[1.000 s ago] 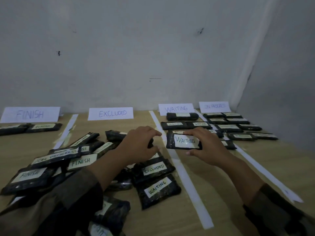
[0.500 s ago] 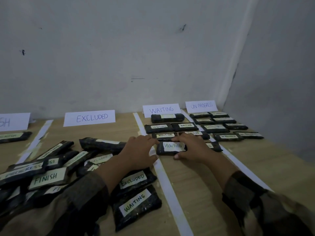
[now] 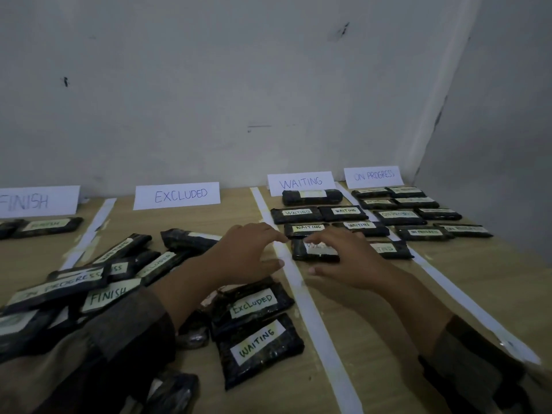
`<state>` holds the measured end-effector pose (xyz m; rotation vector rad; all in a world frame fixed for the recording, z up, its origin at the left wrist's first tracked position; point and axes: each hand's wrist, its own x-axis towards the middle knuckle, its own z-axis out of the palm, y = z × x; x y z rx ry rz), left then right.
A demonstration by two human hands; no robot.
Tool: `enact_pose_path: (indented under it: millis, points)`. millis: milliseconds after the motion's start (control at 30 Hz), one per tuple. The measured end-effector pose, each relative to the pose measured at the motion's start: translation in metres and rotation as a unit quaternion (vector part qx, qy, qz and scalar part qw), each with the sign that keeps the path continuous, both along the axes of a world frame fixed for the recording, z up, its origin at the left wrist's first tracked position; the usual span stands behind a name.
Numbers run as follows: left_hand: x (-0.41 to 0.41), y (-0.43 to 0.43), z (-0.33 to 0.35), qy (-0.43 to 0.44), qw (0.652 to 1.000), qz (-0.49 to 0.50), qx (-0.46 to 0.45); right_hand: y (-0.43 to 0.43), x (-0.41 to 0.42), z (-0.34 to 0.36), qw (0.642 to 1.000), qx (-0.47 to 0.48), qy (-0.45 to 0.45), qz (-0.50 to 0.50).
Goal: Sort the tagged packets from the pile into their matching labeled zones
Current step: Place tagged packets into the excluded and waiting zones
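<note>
Pale wooden table (image 3: 373, 324): split into lanes by long white tape strips (image 3: 313, 318), each lane headed by a paper sign at the wall.
Unsorted pile (image 3: 119, 279): black plastic packets with white handwritten tags, heaped left of the strip. Many remain, so the sorting is far from over.
Waiting lane: below the white WAITING sign (image 3: 300, 183) lie rows of black tagged packets (image 3: 343, 213), filling toward the person.
Right hand (image 3: 349, 264): spread loosely over the newest packet, no longer gripping it. Whether the fingertips touch its tag I cannot tell.
Left hand (image 3: 245, 255): over the tape strip, fingers loosely curled, grasping nothing.
Placed black packet (image 3: 301, 253): a second ago the right hand pinched it up in the air. Half a second ago both hands pressed it flat. Now it lies on the wood in the front row of the Waiting lane, just left of another packet (image 3: 391, 249).
Meaning: this placement looks complete — the hands are free for the next pick.
Likely next: the black packet tagged WAITING (image 3: 260, 345), nearest in the pile.
</note>
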<state>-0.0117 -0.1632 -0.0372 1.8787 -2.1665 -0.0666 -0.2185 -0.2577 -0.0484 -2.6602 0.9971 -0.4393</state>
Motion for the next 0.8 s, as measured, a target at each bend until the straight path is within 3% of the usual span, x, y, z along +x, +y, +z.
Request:
enact_pose_path:
  millis: [267,433,600,800]
  points:
    - [0.046,0.056,-0.002,0.085,0.996,0.01,-0.004,0.06,0.036,-0.009,0.993,0.046,0.009,0.105]
    - [0.076,0.083,-0.007,0.083,0.994,0.068,0.005,0.078,0.063,-0.015,0.993,0.082,0.006,0.086]
    - [0.089,0.103,-0.014,0.029,0.992,0.093,0.08,0.089,0.075,-0.02,0.995,0.08,0.029,0.047]
    - [0.086,0.111,-0.018,0.075,0.989,0.122,0.034,0.103,0.086,-0.022,0.998,0.047,0.038,-0.005]
